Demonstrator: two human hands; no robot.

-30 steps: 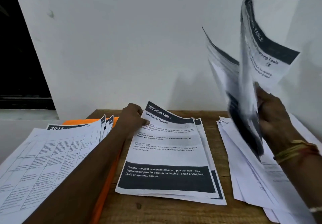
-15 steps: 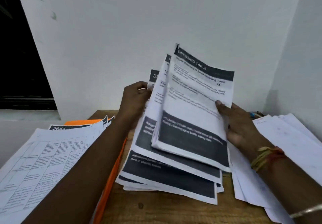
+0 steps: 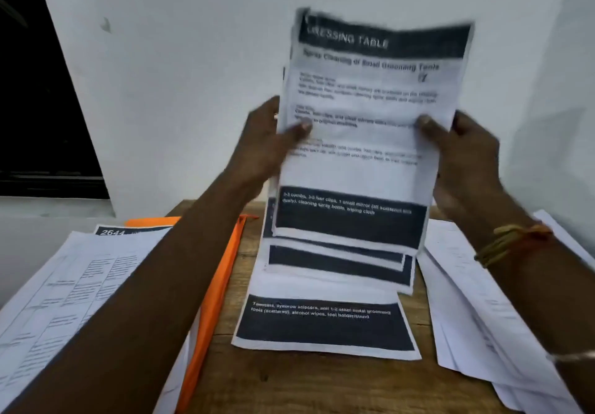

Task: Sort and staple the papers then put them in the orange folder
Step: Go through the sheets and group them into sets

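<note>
Two hands hold one sheaf of papers (image 3: 363, 143) upright over the surface (image 3: 289, 384). Its lower edges hang near a sheet lying flat (image 3: 322, 326) at 6 o'clock; whether they touch is unclear. Grip: left hand (image 3: 264, 146) pinches the 9 o'clock edge, thumb across the print; right hand (image 3: 467, 159) pinches the 3 o'clock edge likewise. Bottom edges sit staggered, not squared. At 8 o'clock lies the orange folder (image 3: 222, 272), partly under a pile of tabled sheets (image 3: 70, 285); a loose pile (image 3: 483, 310) sits at 4 o'clock. Step judged: jogging the set before stapling. Best done with a loosened pinch, tapping bottom edge, then one side, on bare wood until edges align.
</note>
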